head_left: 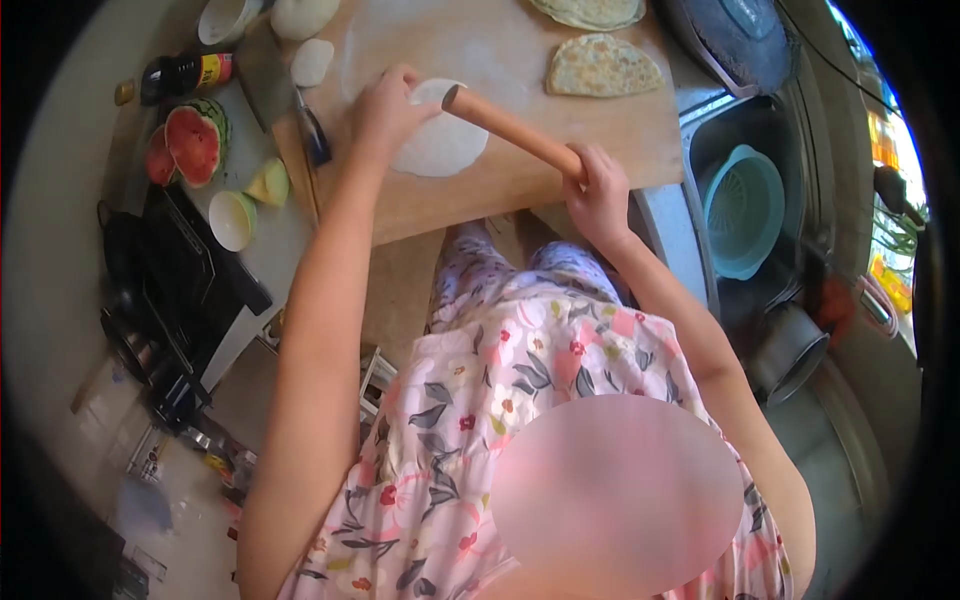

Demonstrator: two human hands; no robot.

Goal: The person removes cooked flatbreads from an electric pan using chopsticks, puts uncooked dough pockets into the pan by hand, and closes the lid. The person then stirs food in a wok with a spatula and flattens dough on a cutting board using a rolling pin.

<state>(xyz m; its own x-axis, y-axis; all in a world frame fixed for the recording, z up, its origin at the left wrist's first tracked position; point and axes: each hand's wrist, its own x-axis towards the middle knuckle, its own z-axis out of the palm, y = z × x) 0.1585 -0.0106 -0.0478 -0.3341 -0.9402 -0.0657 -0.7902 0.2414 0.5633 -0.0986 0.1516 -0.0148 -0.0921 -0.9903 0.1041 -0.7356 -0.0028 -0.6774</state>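
A flat white round of dough [440,145] lies on the floured wooden board [530,60]. My left hand [393,108] is at its upper left edge, thumb and fingers closed on the rim. My right hand [600,190] is wrapped round the near end of a wooden rolling pin [520,135]. The pin slants up to the left, its far end over the dough's upper right part; whether it touches the dough, I cannot tell. To the left of my left hand are a small dough piece [312,62] and a cleaver's dark handle [315,135].
A folded flatbread [603,66] and round flatbreads [590,8] lie at the board's upper right. The sink at right holds a turquoise basin [745,212]. Cut watermelon [197,142], a dark bottle [187,76] and a pale green bowl [232,220] stand at left.
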